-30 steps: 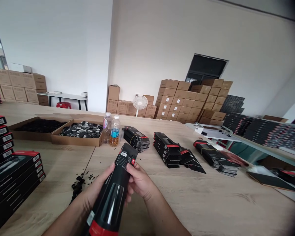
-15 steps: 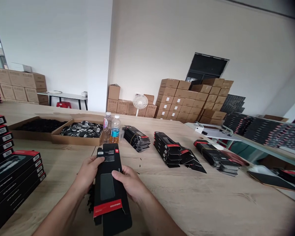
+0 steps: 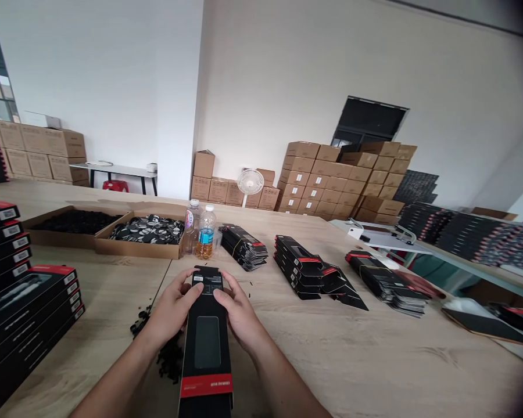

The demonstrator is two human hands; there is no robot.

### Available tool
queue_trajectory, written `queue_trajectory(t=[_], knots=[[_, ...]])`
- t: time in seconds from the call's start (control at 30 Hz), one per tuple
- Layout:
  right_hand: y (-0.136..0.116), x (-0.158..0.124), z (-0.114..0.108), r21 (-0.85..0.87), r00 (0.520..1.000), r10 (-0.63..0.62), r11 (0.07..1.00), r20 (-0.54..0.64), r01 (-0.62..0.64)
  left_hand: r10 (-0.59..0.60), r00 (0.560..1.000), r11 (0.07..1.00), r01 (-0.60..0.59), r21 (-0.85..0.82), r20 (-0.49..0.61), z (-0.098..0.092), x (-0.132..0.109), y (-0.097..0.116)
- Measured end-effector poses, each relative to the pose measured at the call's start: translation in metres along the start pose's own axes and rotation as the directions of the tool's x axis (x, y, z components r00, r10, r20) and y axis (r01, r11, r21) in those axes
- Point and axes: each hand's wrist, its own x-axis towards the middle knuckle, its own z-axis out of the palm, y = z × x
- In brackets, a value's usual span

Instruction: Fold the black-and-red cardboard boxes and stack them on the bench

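Observation:
I hold a long black carton with a red band and a clear window (image 3: 207, 342) lengthwise over the wooden table (image 3: 353, 354). My left hand (image 3: 172, 307) grips its far end from the left, thumb on the top flap. My right hand (image 3: 239, 310) grips the same end from the right, fingers pressed on the flap's label. A scatter of small black parts (image 3: 163, 354) lies on the table under my left forearm.
Stacks of finished black boxes (image 3: 21, 302) stand at the left. Piles of flat black cartons (image 3: 307, 270) lie ahead and right. Two bottles (image 3: 200, 232) stand beside cardboard trays (image 3: 135, 248) of black parts. Brown boxes (image 3: 340, 180) and a white fan (image 3: 249, 183) line the far wall.
The carton has turned from a slant to lie straight ahead of me, window up. Both hands slid to its far end and now press on the end flap.

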Motion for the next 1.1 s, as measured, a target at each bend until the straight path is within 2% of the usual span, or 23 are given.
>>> queue_trajectory(t=[0.1, 0.17, 0.3, 0.53, 0.6, 0.73, 0.87, 1.0, 1.1], knots=[[0.002, 0.000, 0.003, -0.030, 0.999, -0.047, 0.998, -0.014, 0.047, 0.047, 0.999, 0.996, -0.046, -0.074, 0.004, 0.001, 0.001, -0.002], [0.003, 0.002, 0.001, -0.054, 0.997, -0.050, 0.997, -0.051, 0.047, 0.035, 0.999, 0.995, -0.033, -0.096, 0.020, 0.003, 0.000, 0.000], [0.000, 0.008, -0.010, -0.013, 0.986, -0.049, 0.999, -0.159, 0.047, 0.041, 0.991, 0.994, -0.028, -0.103, 0.128, 0.005, -0.005, 0.008], [-0.005, 0.013, -0.032, -0.193, 0.981, -0.126, 0.977, -0.146, 0.096, 0.085, 0.973, 0.996, -0.076, -0.050, 0.216, 0.003, -0.009, 0.011], [-0.006, 0.012, -0.032, -0.143, 0.985, -0.098, 0.987, -0.139, 0.078, 0.088, 0.969, 0.996, -0.082, -0.035, 0.232, 0.003, -0.008, 0.009], [-0.010, 0.007, -0.029, 0.086, 0.994, 0.088, 0.993, -0.072, -0.081, 0.099, 0.948, 0.994, -0.107, 0.011, 0.304, 0.005, -0.009, 0.006], [-0.014, 0.003, -0.026, 0.107, 0.975, 0.218, 0.969, 0.041, -0.222, 0.094, 0.948, 0.993, -0.113, 0.044, 0.304, 0.006, -0.012, 0.004], [-0.017, 0.002, -0.023, 0.072, 0.982, 0.188, 0.980, -0.010, -0.186, 0.018, 0.965, 0.999, -0.030, 0.039, 0.263, 0.006, -0.014, 0.003], [-0.020, 0.001, -0.021, 0.017, 0.990, 0.132, 0.991, -0.053, -0.131, 0.025, 0.969, 0.999, -0.034, 0.030, 0.247, 0.006, -0.016, 0.005]])
